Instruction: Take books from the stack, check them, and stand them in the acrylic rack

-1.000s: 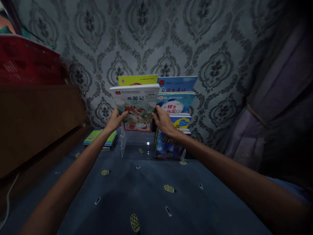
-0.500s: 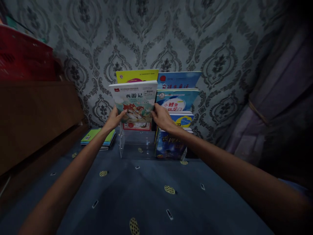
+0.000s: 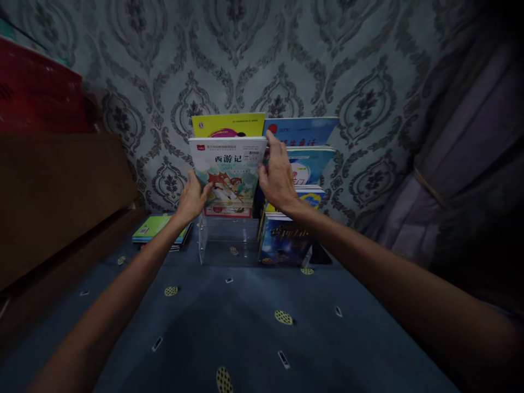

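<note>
Two hands hold one white picture book (image 3: pixel 228 170) upright over the clear acrylic rack (image 3: pixel 223 240): the left hand (image 3: pixel 192 199) pinches its lower left edge, while the right hand (image 3: pixel 277 174) has its fingers (image 3: pixel 273 147) closed along the right edge up to the top corner, apparently steadying it square. Behind the fingers stands a yellow book (image 3: pixel 228 124); to their right, tiered blue books (image 3: pixel 305 158) are partly covered. Left of the left hand lies a flat stack of books (image 3: pixel 158 229). Dim light blurs the titles.
</note>
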A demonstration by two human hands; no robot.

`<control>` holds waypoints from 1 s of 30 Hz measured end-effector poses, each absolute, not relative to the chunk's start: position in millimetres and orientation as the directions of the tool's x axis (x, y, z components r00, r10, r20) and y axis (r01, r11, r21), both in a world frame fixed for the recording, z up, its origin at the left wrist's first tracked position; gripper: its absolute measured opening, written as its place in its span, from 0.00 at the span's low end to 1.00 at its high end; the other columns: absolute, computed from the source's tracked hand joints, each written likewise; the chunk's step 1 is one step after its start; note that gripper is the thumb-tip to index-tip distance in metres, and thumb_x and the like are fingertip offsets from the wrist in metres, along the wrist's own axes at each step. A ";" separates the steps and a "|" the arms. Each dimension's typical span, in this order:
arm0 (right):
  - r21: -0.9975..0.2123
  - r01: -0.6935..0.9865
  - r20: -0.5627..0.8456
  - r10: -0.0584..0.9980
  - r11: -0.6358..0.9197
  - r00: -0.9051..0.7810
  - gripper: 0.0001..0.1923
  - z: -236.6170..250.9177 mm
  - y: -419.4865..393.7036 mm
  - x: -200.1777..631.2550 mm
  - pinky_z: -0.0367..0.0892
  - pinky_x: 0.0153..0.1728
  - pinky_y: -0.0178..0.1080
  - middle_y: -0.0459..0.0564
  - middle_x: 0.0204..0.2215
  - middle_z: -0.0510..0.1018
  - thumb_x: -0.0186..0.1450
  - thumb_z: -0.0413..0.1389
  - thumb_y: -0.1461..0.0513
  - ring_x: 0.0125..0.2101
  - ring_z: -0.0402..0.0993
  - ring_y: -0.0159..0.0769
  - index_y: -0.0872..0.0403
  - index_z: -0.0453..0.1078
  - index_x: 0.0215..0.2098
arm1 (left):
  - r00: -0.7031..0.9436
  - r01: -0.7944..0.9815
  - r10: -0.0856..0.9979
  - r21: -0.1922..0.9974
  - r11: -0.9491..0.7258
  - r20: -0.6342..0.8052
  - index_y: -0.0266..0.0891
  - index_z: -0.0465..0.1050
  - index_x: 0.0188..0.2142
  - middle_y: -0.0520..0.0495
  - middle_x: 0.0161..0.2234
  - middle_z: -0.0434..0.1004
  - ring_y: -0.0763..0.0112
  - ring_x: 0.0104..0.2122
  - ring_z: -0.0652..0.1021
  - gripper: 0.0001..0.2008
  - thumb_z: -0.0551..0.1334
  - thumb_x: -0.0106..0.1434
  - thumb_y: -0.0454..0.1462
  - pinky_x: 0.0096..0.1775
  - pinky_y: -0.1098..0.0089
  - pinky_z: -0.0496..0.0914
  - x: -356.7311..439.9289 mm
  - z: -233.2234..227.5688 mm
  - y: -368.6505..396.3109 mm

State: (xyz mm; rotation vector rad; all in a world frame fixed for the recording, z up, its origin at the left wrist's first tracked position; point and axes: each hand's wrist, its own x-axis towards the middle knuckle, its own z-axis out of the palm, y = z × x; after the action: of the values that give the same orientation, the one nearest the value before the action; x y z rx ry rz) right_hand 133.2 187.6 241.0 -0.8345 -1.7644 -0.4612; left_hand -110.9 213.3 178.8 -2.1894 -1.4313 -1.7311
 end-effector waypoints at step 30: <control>0.008 0.803 0.903 0.341 0.596 -0.262 0.17 273.8 204.8 152.1 0.64 0.51 0.56 0.56 0.44 0.74 0.66 0.48 0.67 0.48 0.68 0.52 0.52 0.70 0.50 | 0.175 0.826 0.342 0.052 -0.562 0.923 0.43 0.63 0.57 0.41 0.52 0.74 0.54 0.55 0.72 0.18 0.57 0.68 0.35 0.59 0.52 0.67 -90.1 263.0 191.2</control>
State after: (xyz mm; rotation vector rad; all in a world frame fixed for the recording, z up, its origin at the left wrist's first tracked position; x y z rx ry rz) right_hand 152.1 204.8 273.8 -0.9240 -1.8493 -0.5936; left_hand -90.1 191.2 263.0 -1.9905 -1.0972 -1.3717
